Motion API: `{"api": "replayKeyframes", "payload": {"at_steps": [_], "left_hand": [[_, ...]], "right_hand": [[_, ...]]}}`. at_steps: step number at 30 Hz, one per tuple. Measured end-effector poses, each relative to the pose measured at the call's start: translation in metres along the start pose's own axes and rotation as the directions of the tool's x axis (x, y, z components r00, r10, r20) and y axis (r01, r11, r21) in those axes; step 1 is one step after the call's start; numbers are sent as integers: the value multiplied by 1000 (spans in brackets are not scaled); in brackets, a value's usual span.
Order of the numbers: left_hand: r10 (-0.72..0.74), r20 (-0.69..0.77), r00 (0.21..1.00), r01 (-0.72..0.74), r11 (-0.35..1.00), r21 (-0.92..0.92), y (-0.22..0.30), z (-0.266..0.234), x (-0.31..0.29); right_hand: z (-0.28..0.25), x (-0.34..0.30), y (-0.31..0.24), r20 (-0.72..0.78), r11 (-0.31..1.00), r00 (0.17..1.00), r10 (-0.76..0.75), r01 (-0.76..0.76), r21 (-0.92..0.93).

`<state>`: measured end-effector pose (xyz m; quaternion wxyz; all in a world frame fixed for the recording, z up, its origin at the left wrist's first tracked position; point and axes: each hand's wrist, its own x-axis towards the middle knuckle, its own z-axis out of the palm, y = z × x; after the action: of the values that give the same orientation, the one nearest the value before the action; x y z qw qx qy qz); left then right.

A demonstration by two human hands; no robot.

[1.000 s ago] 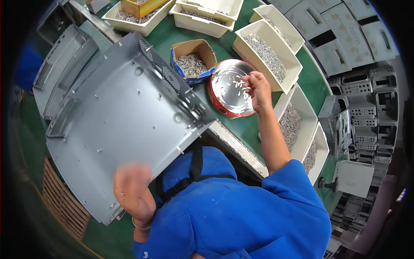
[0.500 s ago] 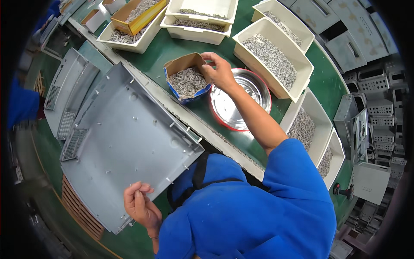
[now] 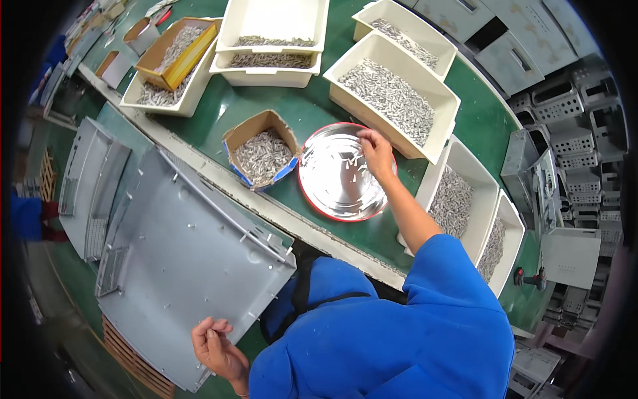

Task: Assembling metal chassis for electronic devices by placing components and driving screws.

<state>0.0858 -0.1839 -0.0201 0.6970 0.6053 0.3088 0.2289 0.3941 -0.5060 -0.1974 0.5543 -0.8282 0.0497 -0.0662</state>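
My right hand (image 3: 377, 154) is over the right side of a round, shiny metal dish (image 3: 332, 189) with a red rim. Its fingers are curled together, and whatever they hold is hidden. Several small whitish pins lie scattered in the dish. To its left stands an open cardboard box (image 3: 287, 166) with blue outer sides, full of small grey pins. Lower down, my left hand (image 3: 220, 350) is raised by the near edge of a large grey metal panel (image 3: 193, 246) studded with pins. Its fingertips press against the thumb; anything between them is too small to name.
Cream bins (image 3: 435, 106) of grey pins line the far and right side of the green table (image 3: 266, 93). A yellow box (image 3: 174, 76) of pins rests in another bin at the far left. A cordless drill (image 3: 530, 278) lies at the right, near perforated metal parts (image 3: 571, 143).
My right hand has moved from the cardboard box rightward to the metal dish. The left hand keeps nearly the same pose. The view has shifted, so the box and bins appear lower and further left.
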Motion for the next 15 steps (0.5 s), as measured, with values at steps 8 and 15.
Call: {"api": "replayKeyframes", "payload": {"at_steps": [8, 15], "left_hand": [[-4, -98, 995, 13, 996, 86, 2, 11, 1], [79, -244, 967, -6, 958, 288, -4, 20, 0]], "right_hand": [[-32, 128, -2, -78, 902, 987, -144, 98, -420], [-7, 207, 3, -295, 968, 940, -170, 103, -229]]}}
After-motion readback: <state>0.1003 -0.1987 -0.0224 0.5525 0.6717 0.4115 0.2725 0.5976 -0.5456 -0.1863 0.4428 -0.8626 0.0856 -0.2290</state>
